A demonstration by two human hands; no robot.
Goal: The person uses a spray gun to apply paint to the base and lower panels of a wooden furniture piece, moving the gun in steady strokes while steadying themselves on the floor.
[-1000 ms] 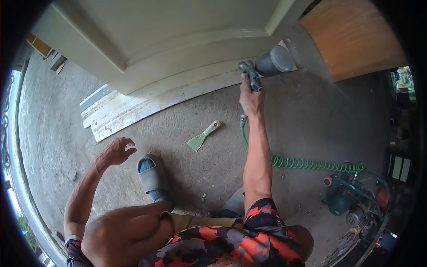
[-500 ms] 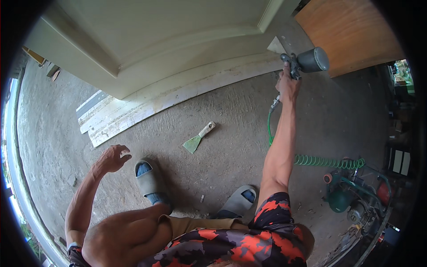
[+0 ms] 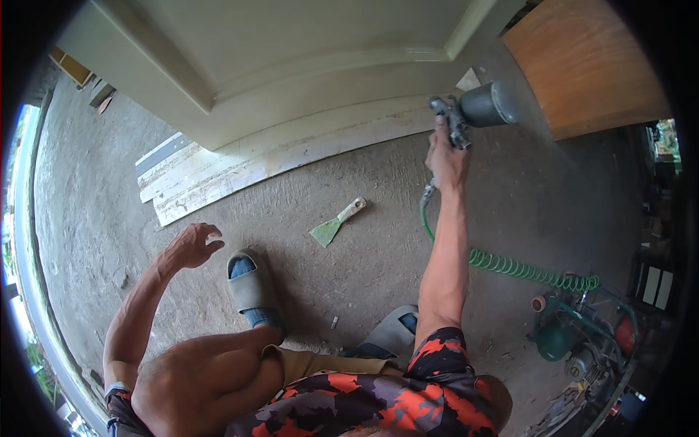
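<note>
My right hand point(image 3: 447, 162), arm stretched forward, is wrapped round the handle of a paint spray gun point(image 3: 455, 120). Its dark grey cup points to the right, and a green air hose point(image 3: 426, 222) runs from the grip. Close in front stands a beige panelled door point(image 3: 320, 87), its lower edge over worn white boards point(image 3: 240, 182). Out to the left, my left hand point(image 3: 193, 245) hangs above the floor with fingers loosely curved and apart, holding nothing. A putty knife point(image 3: 338, 222) with a green-stained blade lies on the concrete between my hands.
Coiled green hose point(image 3: 535, 273) leads to an air compressor point(image 3: 557, 339) at the lower right. A brown wooden panel point(image 3: 590, 69) stands at the upper right. My sandalled feet point(image 3: 253, 288) rest on the rough concrete floor. Wood pieces point(image 3: 100, 92) lie at the far left.
My right hand has moved the spray gun left and slightly nearer to me along the door's lower edge. My left hand has risen a little. The view has shifted slightly.
</note>
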